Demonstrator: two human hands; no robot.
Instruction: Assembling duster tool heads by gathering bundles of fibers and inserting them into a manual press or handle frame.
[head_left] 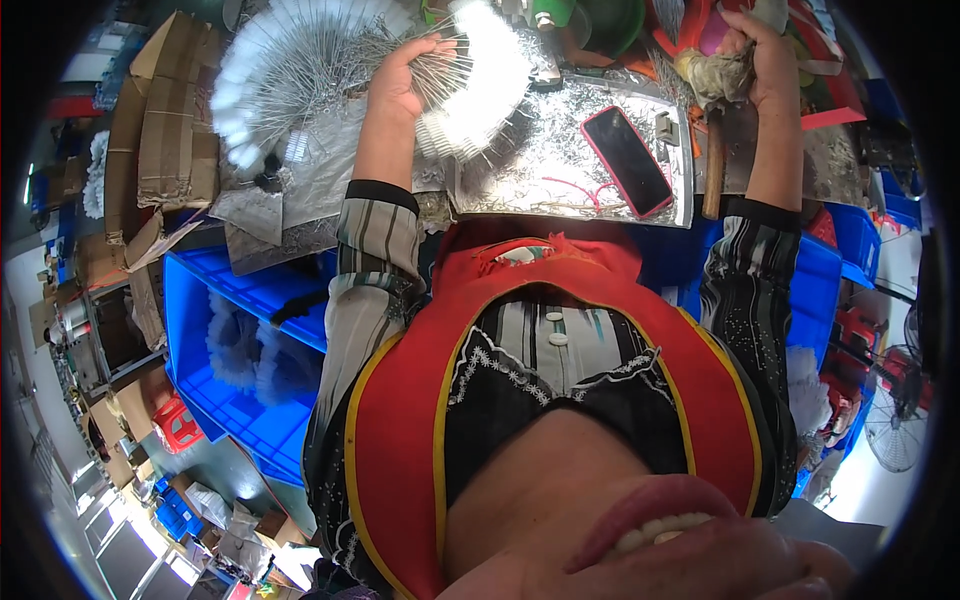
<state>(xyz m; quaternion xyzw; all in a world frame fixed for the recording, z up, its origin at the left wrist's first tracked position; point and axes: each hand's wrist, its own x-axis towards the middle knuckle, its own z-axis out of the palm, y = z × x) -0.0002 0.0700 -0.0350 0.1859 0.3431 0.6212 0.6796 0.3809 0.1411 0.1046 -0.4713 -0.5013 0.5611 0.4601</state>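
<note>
My left hand [403, 78] is closed around part of a bundle of thin wire stems [440, 75] with white, fluffy ends, which glare under the lamp light. A larger fan of the same white-tipped stems [300, 80] lies to its left, partly under a loose spread of wires. On the far right, my right hand [768, 62] curls around a pale, dirty, cloth-like lump [716, 76]. Its fingers are partly hidden. Below that lump a wooden handle [712, 165] points toward me; whether the two are joined I cannot tell.
A phone with a red case [628, 160] lies on the brightly lit work tray [520, 190], beside a pink cord. Cardboard boxes [175, 120] stand at left. Blue bins [240, 300] flank me, the left one holding white fluffy pieces. A green bowl [610, 25] sits at the back.
</note>
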